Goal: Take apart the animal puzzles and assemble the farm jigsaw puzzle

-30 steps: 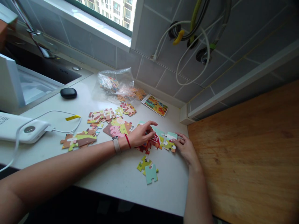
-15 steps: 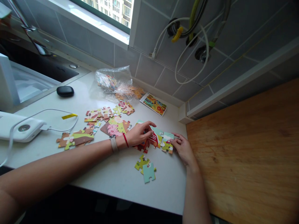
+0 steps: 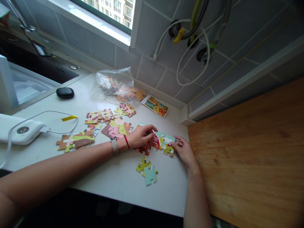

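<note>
My left hand point(image 3: 140, 136) rests palm down over a joined puzzle section with a red barn point(image 3: 155, 141), covering much of it. Its fingers are loosely bent, with a gap between thumb and forefinger. At the section's right end, my right hand point(image 3: 184, 151) pinches a puzzle piece point(image 3: 168, 146) showing a small red vehicle, sky and grass. That piece lies against the barn section; whether it is fully locked in I cannot tell. Nearer the counter's front are a green puzzle piece point(image 3: 142, 164) and a pale blue puzzle piece point(image 3: 150, 175), which overlap.
Left of my hands lie a pig section point(image 3: 116, 128), brown-and-white pieces point(image 3: 99, 116) and a brown-green section point(image 3: 78, 141). Behind them are a clear bag point(image 3: 115, 82) of pieces and a picture card point(image 3: 155, 106). A white power bank point(image 3: 21, 129), black case point(image 3: 65, 92) and wooden board point(image 3: 244, 152) flank the counter.
My right hand and the vehicle piece have shifted very slightly left, closer against the barn section. The left hand keeps its place; the whole view has drifted a little.
</note>
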The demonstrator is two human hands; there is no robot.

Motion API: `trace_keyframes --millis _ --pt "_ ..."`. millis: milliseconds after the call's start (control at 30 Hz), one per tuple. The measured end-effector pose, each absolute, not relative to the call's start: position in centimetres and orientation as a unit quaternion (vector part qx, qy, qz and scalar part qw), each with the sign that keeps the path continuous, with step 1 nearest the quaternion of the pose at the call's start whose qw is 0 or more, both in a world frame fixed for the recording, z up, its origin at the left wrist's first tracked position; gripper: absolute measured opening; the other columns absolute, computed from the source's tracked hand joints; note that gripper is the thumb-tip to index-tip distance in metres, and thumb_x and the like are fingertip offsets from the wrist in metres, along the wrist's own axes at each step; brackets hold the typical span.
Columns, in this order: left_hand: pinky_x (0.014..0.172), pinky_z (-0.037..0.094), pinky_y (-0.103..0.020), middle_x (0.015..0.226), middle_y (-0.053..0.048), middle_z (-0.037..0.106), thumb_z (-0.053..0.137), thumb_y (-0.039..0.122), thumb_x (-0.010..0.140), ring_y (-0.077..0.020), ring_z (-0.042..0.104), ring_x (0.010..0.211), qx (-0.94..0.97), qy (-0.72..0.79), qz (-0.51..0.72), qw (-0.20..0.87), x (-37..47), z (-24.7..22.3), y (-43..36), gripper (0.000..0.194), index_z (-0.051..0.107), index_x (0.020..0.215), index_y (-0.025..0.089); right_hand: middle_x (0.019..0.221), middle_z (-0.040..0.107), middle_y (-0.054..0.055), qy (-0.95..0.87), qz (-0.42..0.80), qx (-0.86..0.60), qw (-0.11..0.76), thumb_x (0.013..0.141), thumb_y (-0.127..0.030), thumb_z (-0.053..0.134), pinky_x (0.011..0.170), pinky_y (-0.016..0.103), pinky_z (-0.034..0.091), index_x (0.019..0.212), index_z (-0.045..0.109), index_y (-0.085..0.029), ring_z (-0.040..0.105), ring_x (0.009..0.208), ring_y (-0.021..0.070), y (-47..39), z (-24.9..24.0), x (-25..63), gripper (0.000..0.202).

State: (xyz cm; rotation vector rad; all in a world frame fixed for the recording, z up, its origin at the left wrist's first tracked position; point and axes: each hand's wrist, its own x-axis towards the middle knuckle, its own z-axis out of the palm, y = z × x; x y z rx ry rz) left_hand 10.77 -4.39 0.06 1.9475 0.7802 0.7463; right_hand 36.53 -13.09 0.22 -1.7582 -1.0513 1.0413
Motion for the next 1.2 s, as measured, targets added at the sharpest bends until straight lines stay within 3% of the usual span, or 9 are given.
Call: trace_keyframes --millis 333,533,800,1033,1200 --pt "0.072 0.049 -0.026 0.085 -0.002 0.074 0.054 0.031 0.097 -0.0153 0.066 0.076 0.783 0.312 0.3 0.446 10.8 0.0 -4.4 0.023 0.068 0.11 0.019 0.057 0.06 -0.005 -0.46 0.329 -0.73 0.384 0.067 -0.061 0.08 0.058 0.029 0.043 0.113 0.071 -0.015 0.056 0.056 0.0169 -12.8 -1.3 36.7 0.065" --pt "0.071 0.049 -0.026 0.084 -0.002 0.074 0.054 0.032 0.097 -0.015 0.067 0.075 0.78 0.31 0.301 0.452 10.9 -0.2 -4.3 0.023 0.068 0.11 0.018 0.057 0.058 -0.003 -0.494 0.233 -0.767 0.337 0.071 -0.055 0.077 0.056 0.03 0.039 0.111 0.077 -0.017 0.052 0.055 0.0175 -12.9 -0.8 36.0 0.055" --pt "0.07 0.049 -0.025 0.083 -0.001 0.074 0.054 0.03 0.097 -0.0144 0.067 0.075 0.783 0.307 0.303 0.448 10.9 -0.2 -4.4 0.022 0.068 0.11 0.019 0.052 0.045 -0.007 -0.491 0.301 -0.733 0.362 0.07 -0.065 0.077 0.052 0.028 0.038 0.102 0.077 -0.015 0.046 0.052 0.0149 -12.9 -0.8 36.2 0.059" --pt "0.07 0.049 -0.026 0.082 -0.001 0.073 0.054 0.03 0.097 -0.0143 0.066 0.073 0.785 0.302 0.308 0.445 10.9 -0.3 -4.4 0.021 0.068 0.108 0.019 0.078 0.07 0.007 -0.508 0.257 -0.728 0.382 0.078 -0.072 0.067 0.061 0.031 0.047 0.097 0.078 -0.016 0.059 0.067 0.0199 -12.8 0.2 35.9 0.06" --pt "0.071 0.049 -0.026 0.084 -0.001 0.074 0.054 0.03 0.097 -0.0147 0.066 0.075 0.786 0.301 0.31 0.442 10.9 -0.3 -4.3 0.022 0.069 0.109 0.018 0.093 0.071 0.008 -0.563 0.256 -0.717 0.322 0.079 -0.06 0.073 0.067 0.033 0.05 0.094 0.077 -0.019 0.059 0.069 0.0188 -13.6 0.8 37.1 0.044"
